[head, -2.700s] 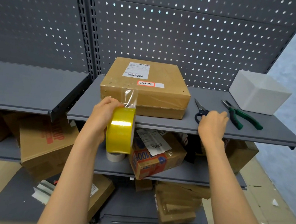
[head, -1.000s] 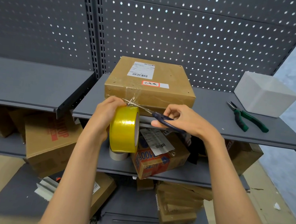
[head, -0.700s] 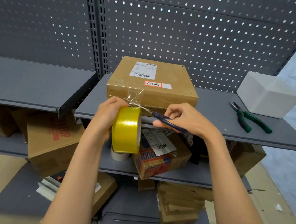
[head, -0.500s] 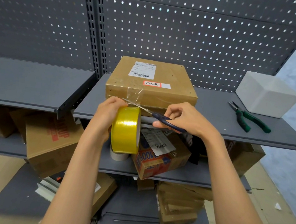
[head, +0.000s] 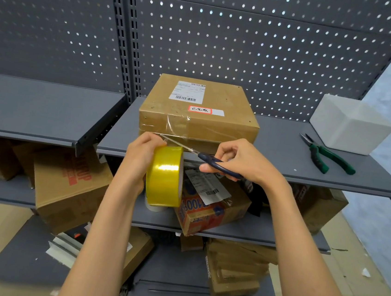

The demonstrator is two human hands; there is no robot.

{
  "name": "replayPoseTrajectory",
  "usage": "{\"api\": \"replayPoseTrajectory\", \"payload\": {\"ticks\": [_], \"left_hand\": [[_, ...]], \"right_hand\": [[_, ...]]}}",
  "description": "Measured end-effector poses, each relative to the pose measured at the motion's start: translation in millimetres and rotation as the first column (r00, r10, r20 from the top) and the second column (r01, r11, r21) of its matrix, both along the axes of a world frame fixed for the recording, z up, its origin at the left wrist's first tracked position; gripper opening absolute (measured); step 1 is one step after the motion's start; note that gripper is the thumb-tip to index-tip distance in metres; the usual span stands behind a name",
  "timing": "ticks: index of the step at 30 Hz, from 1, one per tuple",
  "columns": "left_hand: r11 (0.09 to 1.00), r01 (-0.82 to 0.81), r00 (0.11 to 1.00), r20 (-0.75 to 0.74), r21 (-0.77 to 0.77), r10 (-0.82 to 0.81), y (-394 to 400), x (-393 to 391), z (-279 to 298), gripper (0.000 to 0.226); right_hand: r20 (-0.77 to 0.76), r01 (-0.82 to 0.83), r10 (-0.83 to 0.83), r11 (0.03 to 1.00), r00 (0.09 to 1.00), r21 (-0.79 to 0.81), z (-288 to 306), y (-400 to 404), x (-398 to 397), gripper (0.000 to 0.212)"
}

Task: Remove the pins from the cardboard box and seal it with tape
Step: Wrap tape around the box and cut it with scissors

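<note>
Cutting the tape at the front of the box.

The left hand (head: pixel 140 159) is gripping the yellow tape roll (head: pixel 165 176) with curled fingers, just below the shelf (head: pixel 273 151) edge. The right hand (head: pixel 241 161) is holding the scissors (head: pixel 203 155), fingers closed around the dark handles, blades pointing at the clear tape strip (head: pixel 176 127) that is sticking to the front of the cardboard box (head: pixel 198 114). Farther right on the shelf, green pliers (head: pixel 326 155) are lying beside a white box (head: pixel 351 126).

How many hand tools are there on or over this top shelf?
2. Scissors held in the right hand by the tape roll; green-handled pliers lying beside the white box.
</note>
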State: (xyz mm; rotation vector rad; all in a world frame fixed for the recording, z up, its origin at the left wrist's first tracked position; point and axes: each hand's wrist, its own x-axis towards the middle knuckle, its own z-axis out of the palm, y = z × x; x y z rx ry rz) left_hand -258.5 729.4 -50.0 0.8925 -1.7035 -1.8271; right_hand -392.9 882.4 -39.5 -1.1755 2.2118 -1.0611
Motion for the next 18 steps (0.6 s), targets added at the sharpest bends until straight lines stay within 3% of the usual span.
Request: {"api": "replayPoseTrajectory", "payload": {"ticks": [6,9,11,13,16,18], "left_hand": [[0.997,-0.076,0.996,-0.038,0.006,0.076,3.1,18.4,-1.3,0.025],[0.989,-0.133,0.989,-0.079,-0.068,0.128,7.4,24.1,13.1,0.026],[0.981,-0.146,0.986,-0.099,-0.126,0.134,13.4,27.4,20.4,0.023],[0.974,-0.144,0.985,-0.118,-0.176,0.124,18.8,30.3,23.5,0.022],[0.965,-0.114,0.985,-0.153,-0.238,0.079,24.9,33.0,26.5,0.020],[0.953,-0.092,0.983,-0.179,-0.290,0.040,28.4,33.1,29.6,0.019]], "right_hand": [[-0.046,0.042,-0.043,0.999,0.998,-0.032,-3.4,-1.2,12.7,0.044],[-0.042,0.091,-0.100,0.980,0.994,-0.175,-2.0,-4.0,22.4,0.044],[0.093,0.249,-0.231,0.895,0.969,-0.371,1.8,-5.5,25.5,0.043],[0.191,0.444,-0.405,0.742,0.894,-0.503,7.4,-0.8,20.0,0.039],[0.098,0.597,-0.672,0.570,0.734,-0.565,12.5,17.1,5.5,0.033],[-0.009,0.631,-0.756,0.553,0.654,-0.544,11.7,29.7,-4.2,0.028]]}}
